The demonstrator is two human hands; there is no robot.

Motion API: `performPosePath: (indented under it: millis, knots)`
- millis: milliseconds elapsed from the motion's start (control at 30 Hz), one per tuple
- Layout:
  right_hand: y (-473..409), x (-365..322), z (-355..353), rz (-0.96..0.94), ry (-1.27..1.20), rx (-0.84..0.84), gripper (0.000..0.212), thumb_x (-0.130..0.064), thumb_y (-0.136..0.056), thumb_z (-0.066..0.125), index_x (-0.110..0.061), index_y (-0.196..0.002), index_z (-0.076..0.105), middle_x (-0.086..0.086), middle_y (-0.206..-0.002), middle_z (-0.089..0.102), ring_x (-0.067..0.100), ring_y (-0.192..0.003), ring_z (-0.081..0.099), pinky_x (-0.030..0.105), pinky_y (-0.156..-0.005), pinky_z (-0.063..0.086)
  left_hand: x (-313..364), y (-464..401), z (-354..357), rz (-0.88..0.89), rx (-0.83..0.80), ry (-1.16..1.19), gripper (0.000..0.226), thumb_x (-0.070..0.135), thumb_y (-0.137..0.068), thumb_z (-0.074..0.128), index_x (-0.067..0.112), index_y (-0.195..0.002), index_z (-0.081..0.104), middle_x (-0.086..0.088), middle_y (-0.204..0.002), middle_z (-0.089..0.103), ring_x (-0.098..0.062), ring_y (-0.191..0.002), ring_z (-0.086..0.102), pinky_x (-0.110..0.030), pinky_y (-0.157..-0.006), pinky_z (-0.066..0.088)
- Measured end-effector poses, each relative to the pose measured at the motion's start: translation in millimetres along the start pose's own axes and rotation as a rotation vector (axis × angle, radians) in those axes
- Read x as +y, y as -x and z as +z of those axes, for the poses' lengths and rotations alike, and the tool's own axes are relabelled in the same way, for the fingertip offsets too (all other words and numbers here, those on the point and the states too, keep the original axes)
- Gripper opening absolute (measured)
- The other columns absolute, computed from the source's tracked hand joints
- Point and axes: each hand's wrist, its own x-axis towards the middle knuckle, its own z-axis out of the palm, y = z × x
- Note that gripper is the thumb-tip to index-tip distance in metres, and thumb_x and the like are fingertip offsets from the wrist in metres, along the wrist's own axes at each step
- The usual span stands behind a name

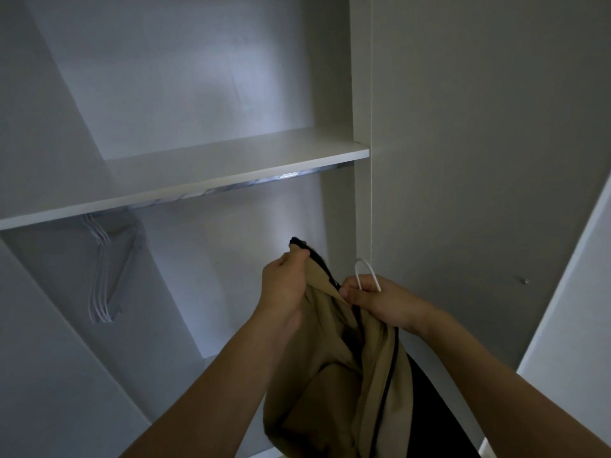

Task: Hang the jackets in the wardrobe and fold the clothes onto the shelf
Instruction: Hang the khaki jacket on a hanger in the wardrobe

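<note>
Wardrobe (185, 94), white and dim inside, filling the view from nine through twelve o'clock. Shelf (211, 173) crossing it on a slant from nine up toward two o'clock, with a metal rail (258, 183) catching light just beneath its front edge. Door panel (479, 160), grey, standing at three o'clock, a small knob (523, 280) near its lower edge.

Tan jacket (334, 385) with black zipper and dark lining, hanging bunched at six o'clock, between the two forearms, in front of the open lower compartment and not yet on the rail. Collar end lifted toward the centre.

Spare white hangers (105, 276), a bunch of several, hung from the rail at nine o'clock, well apart from the jacket.

Left hand (286, 285), just left of centre, curled tightly round the jacket's upper edge, knuckles up. Right hand (380, 300), at five o'clock of centre, fingers closed round a white hanger (365, 269) at the base of its hook, thumb pinching jacket fabric against it; hook loop poking up above the fingers, just beside the door's edge.
</note>
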Motion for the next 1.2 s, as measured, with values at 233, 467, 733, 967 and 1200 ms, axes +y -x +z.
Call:
performPosePath:
  millis: [233,467,733,967,1200]
  knots:
    - [-18.5,-2.5,1.1,0.012,0.051,0.072,0.038,-0.03,-0.1,0.049,-0.025,-0.063,0.059,-0.011,-0.064,0.059,0.006,-0.065,0.055,0.021,-0.068,0.042,7.0,-0.9,7.2,0.065,0.138,0.095,0.027,0.019,-0.096,0.058,0.016,-0.07,0.057,-0.002,-0.075,0.058,-0.013,-0.067,0.054,-0.022,-0.059,0.044]
    - [-32.6,-18.9,-3.4,-0.056,0.209,0.002,0.037,-0.034,-0.1,0.048,-0.004,-0.081,0.061,0.002,-0.073,0.057,0.01,-0.069,0.053,0.025,-0.071,0.043,25.1,2.5,-10.4,0.207,0.259,0.116,0.028,0.014,-0.094,0.058,0.013,-0.066,0.053,0.0,-0.068,0.052,-0.009,-0.06,0.048,-0.014,-0.049,0.042]
    - [-38.7,-42.7,-10.8,-0.173,0.301,0.036,0.034,-0.034,-0.1,0.048,-0.014,-0.075,0.06,-0.015,-0.063,0.056,0.001,-0.063,0.053,0.007,-0.06,0.04,47.2,9.5,-28.5,0.371,0.265,0.06,0.043,0.015,-0.095,0.056,0.018,-0.056,0.039,0.003,-0.058,0.042,-0.008,-0.056,0.041,-0.023,-0.056,0.036]
    - [-37.4,-72.2,-9.8,-0.245,0.184,0.04,0.039,-0.026,-0.102,0.045,-0.021,-0.064,0.052,-0.013,-0.058,0.053,0.001,-0.059,0.051,0.009,-0.06,0.039,49.3,4.1,-57.5,0.744,0.531,-0.838,0.031,0.011,-0.085,0.06,0.014,-0.116,0.052,-0.01,-0.12,0.049,-0.036,-0.124,0.044,-0.048,-0.107,0.028]
    - [-38.9,-82.0,-12.4,-0.274,0.253,0.114,0.04,-0.034,-0.1,0.046,-0.035,-0.062,0.057,-0.013,-0.062,0.057,0.003,-0.065,0.054,0.026,-0.07,0.042,68.3,-14.7,-49.2,0.464,-0.317,-1.467,0.027,0.027,-0.098,0.039,0.016,-0.107,0.062,-0.007,-0.117,0.062,-0.023,-0.113,0.052,-0.04,-0.109,0.028]
